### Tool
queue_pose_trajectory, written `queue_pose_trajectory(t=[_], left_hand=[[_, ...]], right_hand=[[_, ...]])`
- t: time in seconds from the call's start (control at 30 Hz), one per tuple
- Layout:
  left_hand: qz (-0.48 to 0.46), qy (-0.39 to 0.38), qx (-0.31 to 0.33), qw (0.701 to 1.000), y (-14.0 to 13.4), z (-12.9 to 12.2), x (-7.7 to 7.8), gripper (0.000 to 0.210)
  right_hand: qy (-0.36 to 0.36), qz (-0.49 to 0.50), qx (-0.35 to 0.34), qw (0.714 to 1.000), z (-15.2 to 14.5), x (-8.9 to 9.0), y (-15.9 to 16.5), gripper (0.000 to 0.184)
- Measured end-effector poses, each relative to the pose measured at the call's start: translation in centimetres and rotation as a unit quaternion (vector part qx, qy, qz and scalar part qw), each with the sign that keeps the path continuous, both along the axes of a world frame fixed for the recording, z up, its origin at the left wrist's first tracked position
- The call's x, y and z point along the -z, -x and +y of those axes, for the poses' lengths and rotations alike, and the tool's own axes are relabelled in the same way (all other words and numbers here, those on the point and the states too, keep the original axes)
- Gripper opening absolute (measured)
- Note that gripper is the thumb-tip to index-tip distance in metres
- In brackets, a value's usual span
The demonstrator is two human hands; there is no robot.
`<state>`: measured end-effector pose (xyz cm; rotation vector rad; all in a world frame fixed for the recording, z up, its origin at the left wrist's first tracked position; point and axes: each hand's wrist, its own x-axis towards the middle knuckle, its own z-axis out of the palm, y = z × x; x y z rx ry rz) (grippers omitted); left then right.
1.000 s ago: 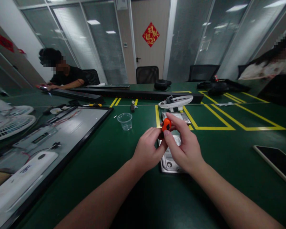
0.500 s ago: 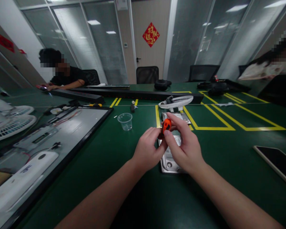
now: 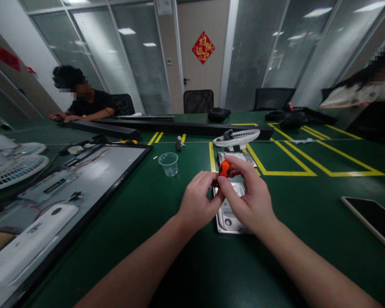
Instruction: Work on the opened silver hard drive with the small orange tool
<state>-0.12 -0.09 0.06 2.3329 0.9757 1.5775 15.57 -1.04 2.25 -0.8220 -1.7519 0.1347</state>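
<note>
An orange and black screwdriver [image 3: 225, 169] points handle-up toward me, its shaft and tip hidden by my fingers. Thumb and fingers of my right hand [image 3: 248, 194] are closed around the handle. My left hand [image 3: 199, 199] is pinched close below the handle, seemingly around the lower part of the tool. Beneath both hands a silver hard drive [image 3: 228, 221] lies on the green table, partly covered by them. Just beyond it is a second hard drive [image 3: 249, 159], half hidden by my right fingers.
A clear plastic cup [image 3: 168, 164] stands left of my hands. A large panel [image 3: 122, 164] with electronics fills the left side. A white fan grille [image 3: 239, 137] lies behind the drives, a phone [image 3: 374, 220] at right. Two other people sit across the table.
The screwdriver handle has turned between my fingers, its black markings now facing differently. My right fingers have shifted slightly; the left hand stays in place.
</note>
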Motion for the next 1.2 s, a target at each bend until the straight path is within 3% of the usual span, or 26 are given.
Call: queue_pose_trajectory(t=[0.13,0.47,0.8,1.03,1.2], left_hand=[[0.006,0.003,0.003,1.000,-0.08,-0.05,-0.24,0.001],[-0.011,-0.009,-0.016,1.000,-0.04,-0.04,-0.07,0.015],[0.000,0.000,0.000,1.000,-0.14,-0.11,-0.37,0.005],[-0.013,-0.003,-0.018,1.000,-0.07,-0.04,-0.06,0.015],[0.005,-0.004,0.001,1.000,-0.02,0.03,-0.20,0.009]], right_hand=[[0.015,-0.006,-0.024,1.000,-0.24,-0.11,-0.06,0.053],[-0.012,-0.012,0.006,1.000,0.17,0.01,-0.04,0.048],[0.001,-0.008,-0.019,1.000,-0.24,-0.18,-0.06,0.049],[-0.014,-0.007,0.008,1.000,0.00,-0.10,-0.01,0.046],[-0.011,-0.007,0.008,1.000,-0.08,-0.21,-0.01,0.047]])
